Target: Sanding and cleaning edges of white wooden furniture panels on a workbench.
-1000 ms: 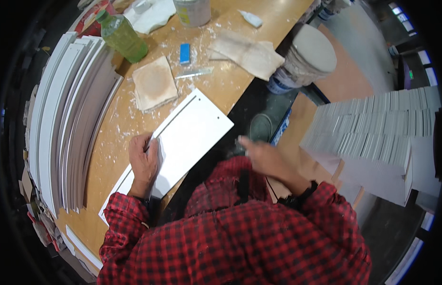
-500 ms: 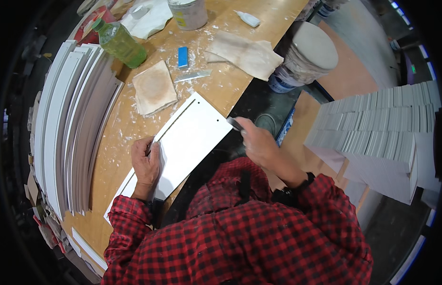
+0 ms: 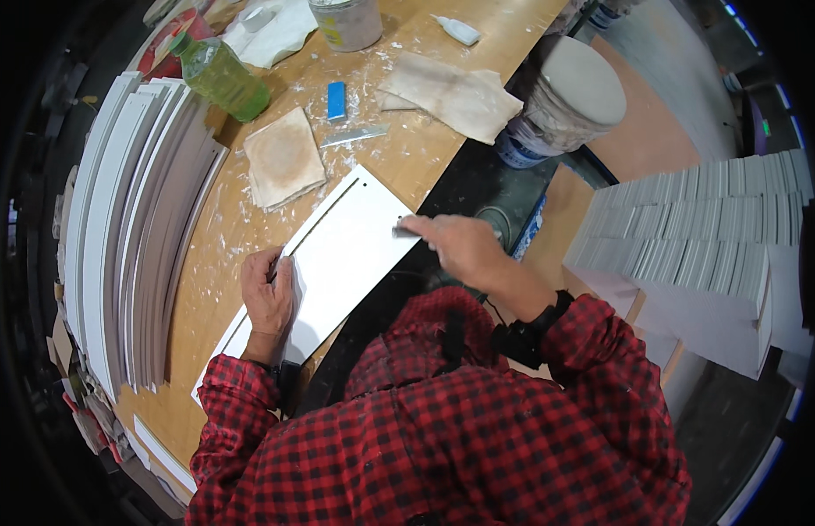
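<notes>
A long white panel point(image 3: 333, 259) lies slantwise across the near edge of the bench. It has a dark groove along its left side and small holes near its far end. My left hand point(image 3: 268, 296) is closed over the panel's left edge, its thumb on the white face. My right hand point(image 3: 467, 250) is closed on a small dark grey tool point(image 3: 405, 230), which meets the panel by the hole near its right far corner. The fingers cover most of the tool, so I cannot make out its kind.
Beyond the panel lie folded cloths point(image 3: 285, 159), a blue block point(image 3: 336, 101) and a metal strip point(image 3: 355, 135). White panels point(image 3: 118, 237) stand stacked at left near a green bottle point(image 3: 222, 81). Right are a lidded bucket point(image 3: 565, 96) and stacked boards point(image 3: 670, 254).
My right hand has moved left with the grey tool, from just off the panel's right corner onto its face. My left hand keeps its place on the panel.
</notes>
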Tool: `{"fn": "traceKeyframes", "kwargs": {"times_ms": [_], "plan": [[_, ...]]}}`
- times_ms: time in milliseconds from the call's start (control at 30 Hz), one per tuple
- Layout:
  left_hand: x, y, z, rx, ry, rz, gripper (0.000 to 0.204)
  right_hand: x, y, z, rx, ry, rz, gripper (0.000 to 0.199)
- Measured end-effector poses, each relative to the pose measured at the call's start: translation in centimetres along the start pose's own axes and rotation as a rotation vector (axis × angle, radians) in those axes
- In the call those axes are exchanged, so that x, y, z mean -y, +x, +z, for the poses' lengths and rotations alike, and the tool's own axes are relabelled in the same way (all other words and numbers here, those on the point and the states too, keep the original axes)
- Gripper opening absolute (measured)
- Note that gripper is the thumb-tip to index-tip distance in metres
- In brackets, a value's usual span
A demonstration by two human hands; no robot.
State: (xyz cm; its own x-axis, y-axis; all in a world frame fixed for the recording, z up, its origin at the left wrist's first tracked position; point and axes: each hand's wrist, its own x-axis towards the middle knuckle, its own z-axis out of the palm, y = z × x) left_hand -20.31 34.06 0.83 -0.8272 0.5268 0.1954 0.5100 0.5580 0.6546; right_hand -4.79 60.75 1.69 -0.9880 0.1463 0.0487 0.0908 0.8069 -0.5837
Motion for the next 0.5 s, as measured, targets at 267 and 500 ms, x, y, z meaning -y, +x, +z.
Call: {"fn": "traceKeyframes", "kwargs": {"times_ms": [267, 500], "plan": [[-0.3, 0.1, 0.0, -0.004, -0.011, 0.009, 0.017, 1.8, -3.0, -0.1, 0.41, 0.39, 0.148, 0.04], [0.0, 0.0, 0.2, -0.028, 0.008, 0.016, 0.017, -4.1, -1.0, -1.7, -0.213, 0.634, 0.56, 0.041]]}}
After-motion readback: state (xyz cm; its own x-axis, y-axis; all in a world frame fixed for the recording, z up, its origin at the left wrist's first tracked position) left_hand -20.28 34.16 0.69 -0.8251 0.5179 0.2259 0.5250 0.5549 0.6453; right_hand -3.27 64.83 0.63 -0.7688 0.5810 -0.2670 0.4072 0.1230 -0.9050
